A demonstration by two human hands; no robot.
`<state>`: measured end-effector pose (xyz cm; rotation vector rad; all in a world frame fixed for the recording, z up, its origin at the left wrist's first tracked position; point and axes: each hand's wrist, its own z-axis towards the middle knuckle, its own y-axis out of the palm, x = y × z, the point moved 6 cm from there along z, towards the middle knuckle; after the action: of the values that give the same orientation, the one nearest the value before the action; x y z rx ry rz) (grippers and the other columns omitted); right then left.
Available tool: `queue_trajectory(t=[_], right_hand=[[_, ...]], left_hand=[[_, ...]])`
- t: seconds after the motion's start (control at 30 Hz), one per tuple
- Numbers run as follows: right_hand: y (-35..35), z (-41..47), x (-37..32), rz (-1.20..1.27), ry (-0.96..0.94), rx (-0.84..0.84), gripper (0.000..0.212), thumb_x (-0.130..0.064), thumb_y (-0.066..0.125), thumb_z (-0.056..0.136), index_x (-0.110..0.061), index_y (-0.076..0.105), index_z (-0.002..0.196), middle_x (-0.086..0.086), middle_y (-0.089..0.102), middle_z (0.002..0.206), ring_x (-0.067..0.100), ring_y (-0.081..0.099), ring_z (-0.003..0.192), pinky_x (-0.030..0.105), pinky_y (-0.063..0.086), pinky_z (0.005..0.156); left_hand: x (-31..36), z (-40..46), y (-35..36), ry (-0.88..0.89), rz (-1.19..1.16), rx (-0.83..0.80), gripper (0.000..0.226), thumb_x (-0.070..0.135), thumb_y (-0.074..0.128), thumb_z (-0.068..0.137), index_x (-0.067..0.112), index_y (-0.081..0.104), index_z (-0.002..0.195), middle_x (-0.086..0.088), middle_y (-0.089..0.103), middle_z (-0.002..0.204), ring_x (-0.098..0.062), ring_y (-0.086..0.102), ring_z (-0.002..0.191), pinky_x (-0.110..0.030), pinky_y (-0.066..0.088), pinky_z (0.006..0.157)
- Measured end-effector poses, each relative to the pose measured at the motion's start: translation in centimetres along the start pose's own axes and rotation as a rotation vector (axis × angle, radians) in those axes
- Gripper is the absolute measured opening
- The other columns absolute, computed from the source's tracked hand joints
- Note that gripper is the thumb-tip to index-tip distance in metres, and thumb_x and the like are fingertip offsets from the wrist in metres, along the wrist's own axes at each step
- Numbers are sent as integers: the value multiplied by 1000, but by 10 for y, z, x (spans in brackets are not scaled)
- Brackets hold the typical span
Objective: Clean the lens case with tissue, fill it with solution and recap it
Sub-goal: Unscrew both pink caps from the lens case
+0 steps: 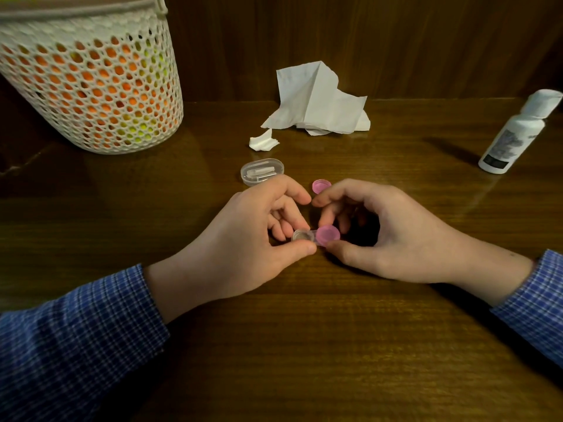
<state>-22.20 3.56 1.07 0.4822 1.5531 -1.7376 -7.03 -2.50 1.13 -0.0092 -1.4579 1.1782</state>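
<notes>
At frame centre: left hand (243,239) pinches lens case (304,237) | right hand (393,236) grips pink cap (328,234) on it | spare cap (321,186) just above.

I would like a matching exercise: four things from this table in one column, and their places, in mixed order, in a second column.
1. loose pink cap
2. solution bottle
3. mesh basket
4. lens case

a. far left on the table
b. held between both hands
c. far right, standing
d. on the table just beyond the fingertips

Pairs: 1-d, 2-c, 3-a, 4-b
</notes>
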Motion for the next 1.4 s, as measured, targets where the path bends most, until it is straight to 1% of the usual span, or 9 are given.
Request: queue_trajectory(t=[0.13, 0.27, 0.47, 0.67, 0.9, 1.1, 1.2, 1.3, 1.4], right_hand=[[1, 0, 1, 0, 3, -3, 47, -20, 81, 83, -23, 62, 126, -11, 72, 100, 14, 69, 94, 25, 56, 84], [-1, 0, 0, -4, -1, 20, 45, -34, 78, 82, -25, 64, 123, -10, 72, 96, 14, 69, 91, 17, 53, 82], [-1, 0, 0, 43, -21, -18, 43, -11, 79, 84, -22, 64, 122, -9, 74, 101, 17, 69, 92, 15, 49, 90], [-1, 1, 0, -35, 6, 32, 45, -43, 79, 78, -27, 66, 119, -12, 71, 96, 12, 68, 91, 21, 55, 78], [-1, 0, 2, 77, 9, 3, 40, -20, 80, 85, -22, 64, 122, -10, 75, 99, 15, 71, 92, 19, 54, 87], [-3, 0, 1, -17, 23, 50, 51, -44, 81, 75, -27, 65, 121, -12, 70, 97, 11, 68, 90, 23, 57, 78], [-2, 1, 1, 19, 24, 29, 43, -31, 81, 82, -25, 65, 121, -11, 73, 94, 12, 69, 90, 17, 54, 81], [-2, 0, 1, 45, 8, 10, 44, -16, 82, 83, -22, 64, 123, -10, 74, 101, 13, 70, 92, 19, 55, 83], [-3, -1, 1, 16, 7, 31, 51, -30, 81, 79, -24, 62, 126, -11, 70, 106, 13, 69, 94, 25, 58, 81]], left_hand=[[1, 0, 0, 4, 2, 0, 52, 19, 85, 79, 18, 60, 124, 9, 73, 90, -10, 71, 82, -26, 59, 69], [0, -1, 0, -1, 1, -3, 51, 20, 84, 80, 19, 60, 124, 9, 74, 91, -11, 71, 83, -26, 59, 69], [1, -1, 0, 0, 2, -1, 51, 19, 85, 79, 18, 60, 124, 10, 74, 91, -10, 71, 82, -26, 59, 70], [0, -1, 0, 5, 9, -2, 52, 19, 84, 80, 18, 60, 125, 9, 74, 91, -10, 71, 83, -26, 59, 70], [1, -1, 0, 13, 8, -1, 52, 19, 85, 79, 19, 60, 125, 10, 73, 90, -9, 71, 82, -22, 58, 69], [0, -1, 0, 11, 11, 3, 51, 19, 84, 80, 18, 59, 125, 9, 73, 91, -11, 71, 83, -26, 59, 69], [0, -1, 0, 10, 15, 2, 52, 20, 85, 79, 19, 59, 125, 10, 73, 91, -10, 71, 83, -27, 59, 69], [0, -1, 0, 8, 13, 4, 52, 20, 85, 79, 19, 60, 124, 10, 73, 91, -10, 70, 83, -27, 59, 69], [0, -1, -1, 9, 11, 5, 52, 20, 85, 79, 19, 59, 124, 10, 73, 91, -10, 71, 83, -27, 59, 70]])
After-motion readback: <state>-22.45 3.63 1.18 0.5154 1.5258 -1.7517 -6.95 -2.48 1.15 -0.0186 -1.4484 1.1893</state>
